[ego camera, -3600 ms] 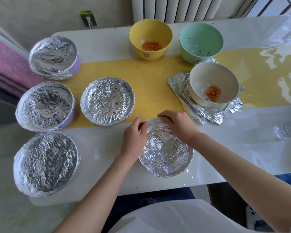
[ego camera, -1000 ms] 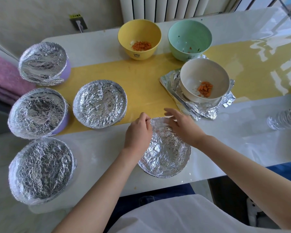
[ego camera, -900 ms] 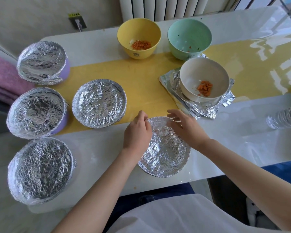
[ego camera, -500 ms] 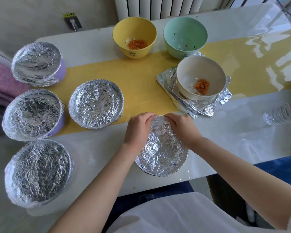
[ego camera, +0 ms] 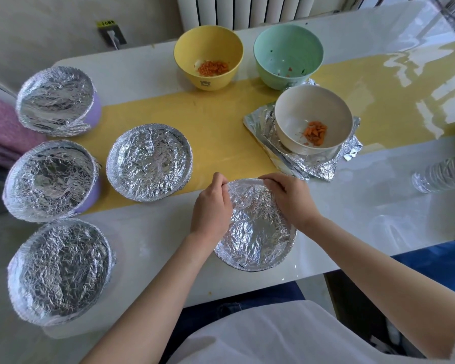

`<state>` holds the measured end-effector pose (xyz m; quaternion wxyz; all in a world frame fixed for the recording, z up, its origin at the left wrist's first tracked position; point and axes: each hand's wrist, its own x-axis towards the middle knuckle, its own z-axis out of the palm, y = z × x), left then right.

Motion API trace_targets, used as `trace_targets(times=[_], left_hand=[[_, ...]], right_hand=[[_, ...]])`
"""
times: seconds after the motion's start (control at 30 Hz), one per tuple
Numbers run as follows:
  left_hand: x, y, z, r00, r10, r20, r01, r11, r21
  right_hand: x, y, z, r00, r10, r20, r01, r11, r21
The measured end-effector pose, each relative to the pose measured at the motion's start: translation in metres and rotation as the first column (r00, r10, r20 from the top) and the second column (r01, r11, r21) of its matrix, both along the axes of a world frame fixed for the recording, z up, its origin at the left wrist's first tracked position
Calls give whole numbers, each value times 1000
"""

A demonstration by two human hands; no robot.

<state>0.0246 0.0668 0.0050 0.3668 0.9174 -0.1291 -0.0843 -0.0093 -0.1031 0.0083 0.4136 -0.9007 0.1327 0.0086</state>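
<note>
Evidently, left hand (ego camera: 212, 203) and right hand (ego camera: 289, 199) each pinch the far rim of the foil-covered bowl (ego camera: 255, 229), fingers curled, crimping the foil tight against the edge.

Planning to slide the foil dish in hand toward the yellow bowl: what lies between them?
Only a bare stretch of the yellow strip lies between the dish and the yellow bowl, as the head view shows.
</note>
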Motion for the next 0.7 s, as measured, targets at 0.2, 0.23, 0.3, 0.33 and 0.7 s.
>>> trace_targets(times=[0.2,0.23,0.3,0.33,0.7], left_hand=[[1,0,-2,999,10,-53,-13,998,-54],[2,0,-1,998,-1,-59,-3,998,-70],[7,-3,0,997,-33,-64,28,996,-86],[10,-5,0,997,-53,-63,47,995,-90],[25,-19,0,995,-96,-16,94,992,-90]], right_hand=[[5,-2,3,998,47,-39,-48,998,-33],[4,-2,3,997,75,-32,-76,996,-44],[3,-3,4,994,107,-33,-108,994,-20],[4,-3,4,992,119,-35,-120,993,-18],[16,1,6,982,190,-23,-191,966,-177]])
